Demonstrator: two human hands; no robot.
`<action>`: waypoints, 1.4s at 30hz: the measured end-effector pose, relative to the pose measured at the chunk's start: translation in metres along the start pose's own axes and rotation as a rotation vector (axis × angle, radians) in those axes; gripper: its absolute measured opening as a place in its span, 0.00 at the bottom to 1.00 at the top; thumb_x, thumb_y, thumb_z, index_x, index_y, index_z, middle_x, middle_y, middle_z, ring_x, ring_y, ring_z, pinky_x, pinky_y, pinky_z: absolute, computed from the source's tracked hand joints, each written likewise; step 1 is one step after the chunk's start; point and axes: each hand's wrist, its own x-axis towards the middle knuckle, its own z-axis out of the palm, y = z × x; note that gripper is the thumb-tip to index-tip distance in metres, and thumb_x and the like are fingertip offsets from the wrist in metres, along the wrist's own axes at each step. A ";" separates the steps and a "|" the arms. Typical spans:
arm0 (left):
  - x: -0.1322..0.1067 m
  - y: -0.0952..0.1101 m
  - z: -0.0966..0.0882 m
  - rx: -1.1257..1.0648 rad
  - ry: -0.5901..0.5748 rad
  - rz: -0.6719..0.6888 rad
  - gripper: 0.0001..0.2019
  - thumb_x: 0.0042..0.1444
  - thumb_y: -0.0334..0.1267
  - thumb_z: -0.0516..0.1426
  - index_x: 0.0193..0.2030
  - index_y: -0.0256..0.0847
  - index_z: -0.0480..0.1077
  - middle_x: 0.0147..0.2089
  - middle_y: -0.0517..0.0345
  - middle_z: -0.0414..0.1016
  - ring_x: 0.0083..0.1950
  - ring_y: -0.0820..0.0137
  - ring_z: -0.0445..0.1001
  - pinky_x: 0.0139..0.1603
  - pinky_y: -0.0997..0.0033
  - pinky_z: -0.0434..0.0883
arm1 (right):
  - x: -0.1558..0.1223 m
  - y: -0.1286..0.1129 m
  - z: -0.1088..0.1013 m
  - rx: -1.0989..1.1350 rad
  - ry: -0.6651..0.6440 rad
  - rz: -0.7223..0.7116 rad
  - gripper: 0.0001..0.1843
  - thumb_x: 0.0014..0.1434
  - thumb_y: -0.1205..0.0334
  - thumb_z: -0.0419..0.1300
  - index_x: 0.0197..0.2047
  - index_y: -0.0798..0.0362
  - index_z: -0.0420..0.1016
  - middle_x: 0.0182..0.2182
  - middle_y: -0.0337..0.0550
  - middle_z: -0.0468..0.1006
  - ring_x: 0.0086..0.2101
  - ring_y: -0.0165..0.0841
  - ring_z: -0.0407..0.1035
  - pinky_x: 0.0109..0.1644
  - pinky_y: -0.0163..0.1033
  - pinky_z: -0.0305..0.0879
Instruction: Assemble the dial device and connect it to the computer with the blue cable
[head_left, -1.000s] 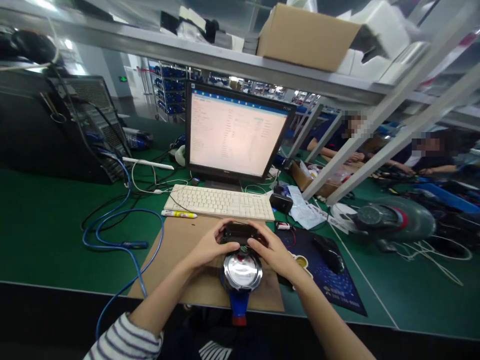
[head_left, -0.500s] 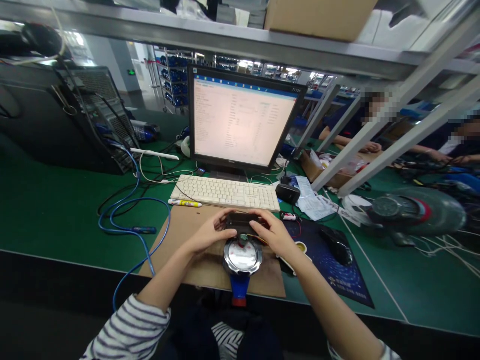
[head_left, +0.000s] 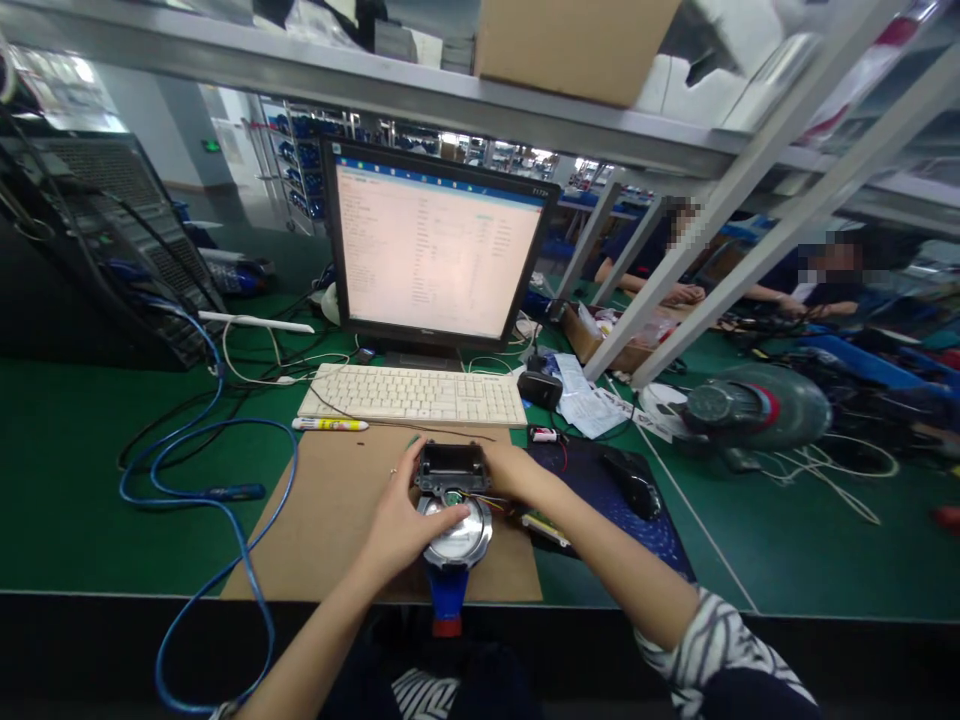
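Note:
A round meter (head_left: 456, 534) with a shiny metal rim and a blue body lies on a brown cardboard sheet (head_left: 330, 510). A small open black box (head_left: 452, 468) with coloured wires sits at the meter's far side. My left hand (head_left: 409, 515) is curled round the left of the box and the meter's rim, thumb on the dial face. My right hand (head_left: 508, 468) grips the right end of the black box.
A white keyboard (head_left: 414, 394), a lit monitor (head_left: 439, 252), a yellow marker (head_left: 330, 424), a black mouse (head_left: 634, 482) on a dark mat, a coiled blue cable (head_left: 210, 490) and a dark fan (head_left: 742, 410) lie around. Other people work at the far right.
The view has shifted, so everything sits further left. My left thumb has moved onto the meter's dial face, and the black box now shows its open inside.

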 end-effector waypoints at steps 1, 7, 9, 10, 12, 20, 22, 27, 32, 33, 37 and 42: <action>0.000 0.000 0.002 0.000 0.010 -0.010 0.46 0.38 0.47 0.65 0.64 0.38 0.50 0.63 0.43 0.58 0.63 0.54 0.58 0.65 0.52 0.54 | 0.002 -0.002 0.004 -0.020 -0.019 0.001 0.08 0.46 0.65 0.63 0.33 0.56 0.75 0.36 0.53 0.78 0.37 0.43 0.72 0.38 0.40 0.64; -0.001 0.005 0.003 -0.028 0.007 -0.042 0.45 0.37 0.44 0.65 0.62 0.39 0.51 0.60 0.43 0.62 0.60 0.54 0.62 0.62 0.51 0.58 | -0.001 -0.005 0.015 -0.073 -0.043 -0.030 0.13 0.53 0.59 0.58 0.41 0.55 0.74 0.39 0.53 0.78 0.40 0.44 0.72 0.40 0.40 0.62; -0.003 0.008 0.003 -0.046 -0.001 -0.049 0.45 0.37 0.43 0.65 0.62 0.39 0.50 0.59 0.43 0.62 0.59 0.54 0.63 0.62 0.51 0.59 | -0.003 -0.002 0.015 -0.074 -0.021 -0.024 0.12 0.53 0.60 0.57 0.41 0.56 0.73 0.40 0.53 0.77 0.40 0.44 0.72 0.40 0.40 0.61; -0.003 0.009 0.003 -0.057 -0.001 -0.046 0.44 0.37 0.42 0.65 0.62 0.40 0.50 0.59 0.43 0.62 0.59 0.54 0.63 0.62 0.51 0.59 | -0.005 0.001 0.015 -0.073 -0.006 -0.013 0.12 0.53 0.61 0.56 0.40 0.57 0.72 0.39 0.54 0.77 0.40 0.45 0.71 0.40 0.40 0.61; -0.005 0.009 0.003 -0.076 0.006 -0.031 0.44 0.37 0.42 0.65 0.61 0.40 0.51 0.59 0.43 0.62 0.59 0.54 0.63 0.61 0.51 0.59 | -0.007 0.008 0.014 -0.060 0.036 0.029 0.09 0.53 0.64 0.55 0.36 0.58 0.71 0.37 0.55 0.76 0.38 0.44 0.71 0.39 0.41 0.61; -0.004 0.006 0.002 -0.047 0.000 -0.058 0.44 0.37 0.41 0.66 0.62 0.42 0.52 0.57 0.43 0.64 0.58 0.53 0.64 0.60 0.48 0.59 | -0.015 0.032 -0.008 0.759 0.321 0.046 0.15 0.52 0.51 0.57 0.37 0.55 0.66 0.30 0.42 0.71 0.32 0.32 0.67 0.39 0.38 0.64; -0.003 0.008 0.002 -0.063 -0.011 -0.060 0.44 0.37 0.41 0.66 0.62 0.41 0.52 0.57 0.43 0.65 0.58 0.54 0.64 0.60 0.50 0.60 | -0.014 0.025 -0.018 1.071 0.385 -0.039 0.15 0.50 0.53 0.60 0.37 0.53 0.64 0.33 0.41 0.72 0.35 0.31 0.68 0.44 0.40 0.65; -0.002 0.008 0.002 -0.055 0.007 -0.035 0.43 0.37 0.41 0.66 0.60 0.39 0.53 0.57 0.43 0.65 0.58 0.55 0.64 0.60 0.51 0.60 | -0.019 -0.009 -0.047 1.480 0.447 -0.155 0.11 0.47 0.58 0.58 0.30 0.51 0.59 0.19 0.30 0.62 0.17 0.22 0.53 0.21 0.30 0.56; -0.002 0.005 0.002 -0.084 0.011 -0.013 0.42 0.37 0.40 0.67 0.59 0.39 0.54 0.55 0.43 0.67 0.56 0.54 0.66 0.58 0.49 0.62 | -0.045 -0.035 -0.048 1.321 0.567 -0.209 0.26 0.52 0.38 0.56 0.21 0.52 0.58 0.11 0.30 0.49 0.12 0.22 0.43 0.15 0.31 0.40; -0.002 0.004 0.003 -0.095 0.009 -0.009 0.42 0.36 0.40 0.67 0.59 0.39 0.54 0.55 0.43 0.67 0.56 0.54 0.66 0.58 0.49 0.63 | -0.048 -0.037 -0.043 1.248 0.606 -0.214 0.27 0.52 0.37 0.56 0.20 0.52 0.57 0.11 0.31 0.50 0.12 0.23 0.46 0.15 0.32 0.41; -0.001 0.003 0.005 -0.124 0.033 -0.016 0.42 0.36 0.39 0.67 0.59 0.38 0.54 0.53 0.43 0.68 0.53 0.54 0.69 0.57 0.48 0.64 | -0.052 -0.041 -0.026 0.951 0.542 -0.110 0.28 0.53 0.41 0.58 0.17 0.52 0.56 0.12 0.34 0.53 0.14 0.24 0.49 0.17 0.33 0.44; 0.001 0.005 0.005 -0.159 0.013 -0.010 0.42 0.35 0.36 0.67 0.58 0.36 0.54 0.53 0.43 0.69 0.54 0.54 0.69 0.58 0.48 0.64 | -0.047 -0.050 -0.031 1.053 0.590 -0.207 0.30 0.55 0.38 0.54 0.15 0.52 0.52 0.11 0.34 0.51 0.14 0.23 0.48 0.16 0.33 0.42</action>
